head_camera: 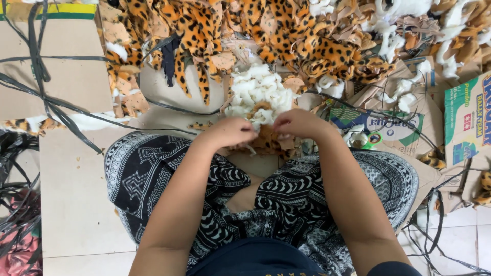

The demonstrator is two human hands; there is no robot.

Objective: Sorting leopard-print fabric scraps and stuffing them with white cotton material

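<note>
A: Report the step in hand.

B: Stuffing, by the look of it. Your left hand [230,132] and right hand [299,122] meet over your lap, both grips closed on a small leopard-print piece [268,140]. White tufts show between your fingers. How firmly each grip pinches cannot be told; the fingertips are hidden.

A: Where is the supply?

B: The stuffing pile [258,92] lies on the floor just beyond your knuckles, touching the piece.

A: What does the next move call for?

B: Likely one grip keeps the piece while the other releases and reaches forward for a fresh tuft. Keep the reach short.

A: Obstructions?

B: Leopard scraps [302,41] heaped behind the pile; black straps [46,97] across the cardboard [66,76] to your left; a tape roll [365,139] and a printed carton [468,122] to your right.
</note>
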